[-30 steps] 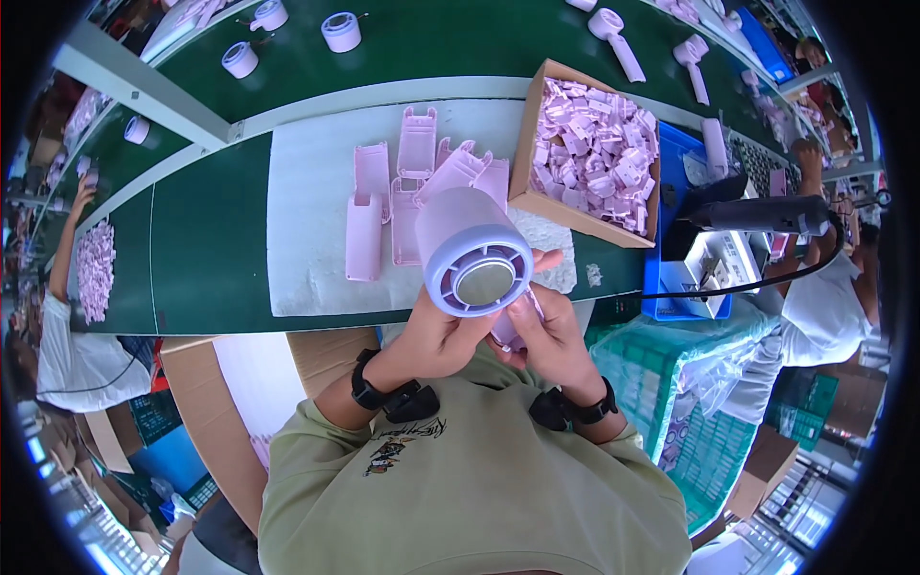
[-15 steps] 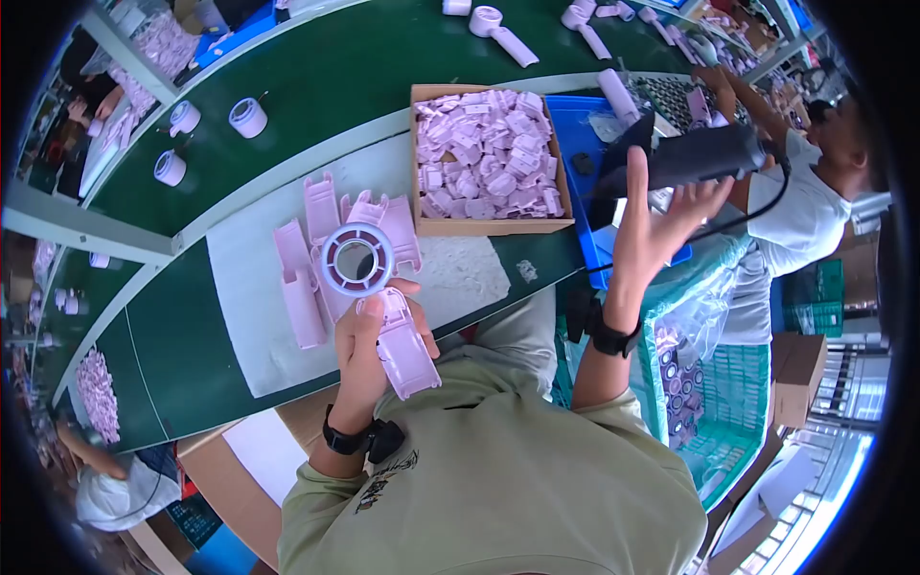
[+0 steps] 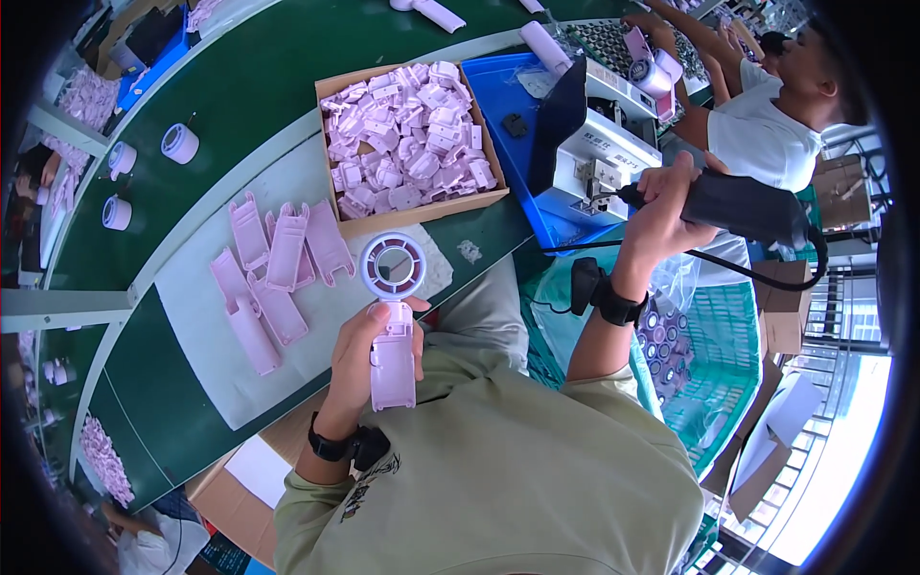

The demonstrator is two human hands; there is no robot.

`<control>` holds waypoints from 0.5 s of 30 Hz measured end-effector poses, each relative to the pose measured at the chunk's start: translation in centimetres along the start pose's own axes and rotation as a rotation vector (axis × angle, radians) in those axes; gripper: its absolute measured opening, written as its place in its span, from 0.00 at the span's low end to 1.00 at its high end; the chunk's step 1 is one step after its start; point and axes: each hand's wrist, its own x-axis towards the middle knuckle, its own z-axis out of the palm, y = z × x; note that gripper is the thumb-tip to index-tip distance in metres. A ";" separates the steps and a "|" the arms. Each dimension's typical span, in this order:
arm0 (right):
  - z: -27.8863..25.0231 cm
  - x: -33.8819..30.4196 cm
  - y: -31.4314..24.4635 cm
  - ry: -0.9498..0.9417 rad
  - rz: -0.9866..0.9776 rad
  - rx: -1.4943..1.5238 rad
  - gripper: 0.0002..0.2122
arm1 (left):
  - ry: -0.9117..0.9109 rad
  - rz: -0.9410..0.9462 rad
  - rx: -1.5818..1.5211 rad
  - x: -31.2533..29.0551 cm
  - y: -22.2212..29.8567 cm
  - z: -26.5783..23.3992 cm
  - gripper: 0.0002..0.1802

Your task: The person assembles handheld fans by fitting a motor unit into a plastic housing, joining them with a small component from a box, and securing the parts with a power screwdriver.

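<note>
My left hand (image 3: 356, 343) is closed round the handle of a pink handheld-fan housing (image 3: 392, 369), its round lilac ring (image 3: 393, 266) pointing away from me. My right hand (image 3: 661, 206) grips a black electric screwdriver (image 3: 743, 209) with a thick cable. The driver's tip reaches to the metal outlet of a screw feeder (image 3: 606, 149); whether a screw sits on it is too small to tell. Left of the held housing, several loose pink handle shells (image 3: 278, 259) lie on a white sheet (image 3: 196, 307).
A cardboard box (image 3: 426, 209) full of small pink parts stands ahead. Beside it is a blue tray (image 3: 498, 91) under the feeder. On the green belt (image 3: 259, 96) are several pink fan pieces. A teal crate (image 3: 714, 374) is at my right; a co-worker (image 3: 767, 125) sits beyond.
My right hand has turned and wrapped round the screwdriver, bringing its tip to the screw feeder. The housing in my left hand is more upright. The view has shifted to the right.
</note>
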 end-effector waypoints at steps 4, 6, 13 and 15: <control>0.9 -1.2 0.2 -0.008 0.078 -0.120 0.13 | -0.017 -0.028 0.028 0.5 0.0 0.8 0.27; 0.7 -1.4 -0.7 -0.038 0.145 -0.095 0.13 | 0.000 -0.028 0.069 0.5 0.1 1.4 0.27; -0.1 -1.5 -2.3 0.024 0.077 0.025 0.14 | -0.037 -0.070 0.123 0.9 0.0 1.3 0.24; 0.2 -1.0 -1.6 0.028 -0.010 -0.020 0.15 | -0.038 -0.068 0.152 0.9 -0.2 1.5 0.23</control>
